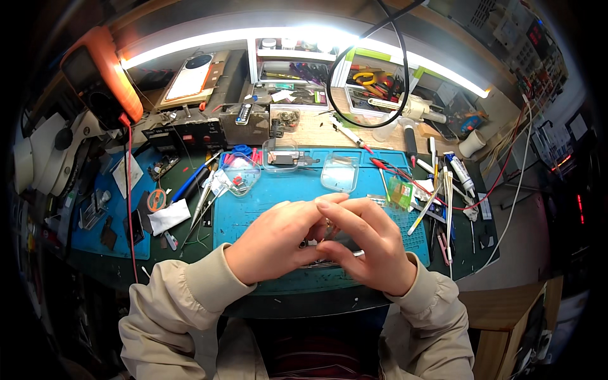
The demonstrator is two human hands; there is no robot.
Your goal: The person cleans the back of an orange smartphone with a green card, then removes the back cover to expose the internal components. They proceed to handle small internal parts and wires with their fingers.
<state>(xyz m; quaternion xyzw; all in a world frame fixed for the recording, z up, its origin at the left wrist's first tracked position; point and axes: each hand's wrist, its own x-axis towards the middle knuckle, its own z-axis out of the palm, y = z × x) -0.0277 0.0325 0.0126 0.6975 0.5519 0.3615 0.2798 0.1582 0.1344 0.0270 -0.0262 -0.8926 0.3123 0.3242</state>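
Over blue work mat, both hands' grips, left hand and right hand, clamp a small dark part

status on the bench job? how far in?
Done: tools and small clear trays are laid out on the blue mat. In hand: left hand and right hand together pinch a small dark part above the mat; what it is cannot be told. Left: unclear; loose bits sit in one tray.
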